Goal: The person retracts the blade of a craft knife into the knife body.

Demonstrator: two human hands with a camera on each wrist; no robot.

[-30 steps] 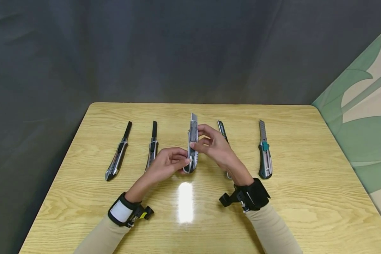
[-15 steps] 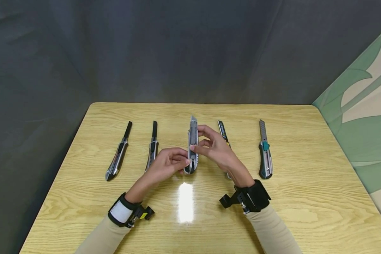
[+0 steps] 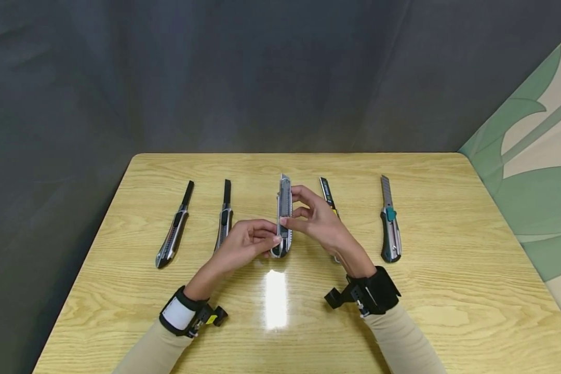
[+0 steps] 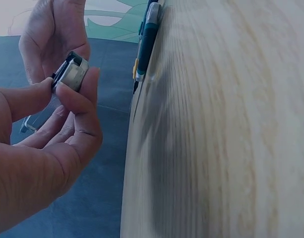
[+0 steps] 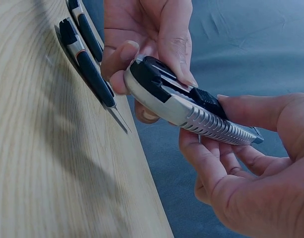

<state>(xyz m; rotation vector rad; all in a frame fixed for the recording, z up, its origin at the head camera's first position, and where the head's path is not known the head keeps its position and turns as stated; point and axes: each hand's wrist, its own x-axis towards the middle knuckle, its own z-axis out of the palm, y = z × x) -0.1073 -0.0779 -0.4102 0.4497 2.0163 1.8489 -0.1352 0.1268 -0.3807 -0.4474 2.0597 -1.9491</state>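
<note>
Left hand [image 3: 248, 243] and right hand [image 3: 319, 217] both pinch the silver-and-black utility knife [image 3: 285, 204]; its blade [image 3: 284, 180] protrudes less than a second ago, suggesting retraction is nearly complete.

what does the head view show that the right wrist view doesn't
Only the head view shows the teal-slider knife, the yellow-marked knife and the leaf-patterned panel. Only the right wrist view shows, face-on, the ridged silver side of the held knife. Both show that knife, the left hand and right hand holding it, the two leftmost knives and the table.
</note>
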